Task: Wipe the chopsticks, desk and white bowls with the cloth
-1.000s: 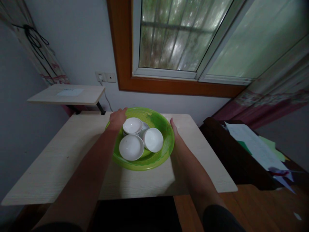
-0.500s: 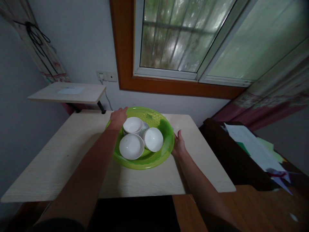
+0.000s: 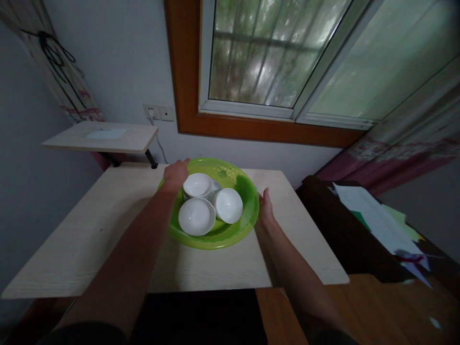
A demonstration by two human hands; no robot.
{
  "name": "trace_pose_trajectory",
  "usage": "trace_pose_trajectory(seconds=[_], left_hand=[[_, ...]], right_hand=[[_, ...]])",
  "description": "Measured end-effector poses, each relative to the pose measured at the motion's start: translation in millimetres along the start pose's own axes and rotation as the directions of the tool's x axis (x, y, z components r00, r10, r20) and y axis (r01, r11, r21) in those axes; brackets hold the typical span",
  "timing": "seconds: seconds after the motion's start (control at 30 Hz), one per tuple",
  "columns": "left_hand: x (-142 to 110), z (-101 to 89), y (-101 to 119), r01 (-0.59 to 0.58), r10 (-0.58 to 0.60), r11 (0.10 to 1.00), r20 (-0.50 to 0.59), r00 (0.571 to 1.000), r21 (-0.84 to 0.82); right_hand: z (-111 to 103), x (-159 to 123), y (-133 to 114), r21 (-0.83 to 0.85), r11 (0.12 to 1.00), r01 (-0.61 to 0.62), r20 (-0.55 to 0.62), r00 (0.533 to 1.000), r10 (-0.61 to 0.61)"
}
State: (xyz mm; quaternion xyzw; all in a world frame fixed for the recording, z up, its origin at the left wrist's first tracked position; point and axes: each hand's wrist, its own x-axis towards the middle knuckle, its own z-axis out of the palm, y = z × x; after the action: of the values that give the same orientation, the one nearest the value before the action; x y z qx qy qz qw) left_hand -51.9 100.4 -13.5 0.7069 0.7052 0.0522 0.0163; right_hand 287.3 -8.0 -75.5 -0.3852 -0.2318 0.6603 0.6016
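Observation:
A round green plastic basin [image 3: 215, 243] is held over the pale table between my two hands. In it lie several white bowls: a front bowl [image 3: 197, 216], a right bowl [image 3: 229, 206] tipped a little on its side, and a back-left bowl [image 3: 198, 185] stacked on another one. My left hand [image 3: 176, 173] is closed over the basin's upper left rim. At the right side, my right hand [image 3: 265, 207] supports the basin's edge, thumb raised and fingers partly hidden by the rim. Whether the basin's bottom touches the table, I cannot tell.
The basin is above a light wooden table [image 3: 305, 239]. A small raised shelf [image 3: 125, 139] with a paper label stands at its back left. Behind are wall sockets [image 3: 158, 113] with a plugged cable and a window. Papers [image 3: 377, 215] lie on dark furniture at right.
Almost nothing differs. The view has shifted very slightly, and both hands keep their places on the basin, with the bowls lying as before.

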Motion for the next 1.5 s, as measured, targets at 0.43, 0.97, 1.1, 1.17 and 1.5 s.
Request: trace_pose_trajectory(seconds=[0.43, 0.97, 1.1, 1.17, 1.5], left_hand=[[-6, -0.2, 0, 0.046, -0.046, 0.999, -0.009, 0.999, 0.0], [-13, -4.3, 0, 0.059, -0.059, 0.998, 0.0, 0.998, 0.013], [-13, -4.6, -1, 0.047, -0.047, 0.999, 0.005, 0.999, 0.011], [-11, -3.7, -3, 0.03, -0.03, 0.999, -0.003, 1.0, 0.014], [3, -1.2, -31, -0.019, 0.018, 0.999, 0.022, 1.0, 0.035]], right_hand=[[13, 31, -11, -0.076, 0.987, -0.14, 0.151, 0.977, 0.15], [0, 16, -4, 0.021, 0.993, -0.114, 0.007, 0.993, 0.114], [6, 16, -5, 0.049, 0.992, -0.118, -0.031, 0.992, 0.119], [8, 14, -5, 0.03, 0.994, -0.109, -0.022, 0.994, 0.11], [0, 10, -1, -0.029, 0.995, -0.097, -0.04, 0.995, 0.096]])
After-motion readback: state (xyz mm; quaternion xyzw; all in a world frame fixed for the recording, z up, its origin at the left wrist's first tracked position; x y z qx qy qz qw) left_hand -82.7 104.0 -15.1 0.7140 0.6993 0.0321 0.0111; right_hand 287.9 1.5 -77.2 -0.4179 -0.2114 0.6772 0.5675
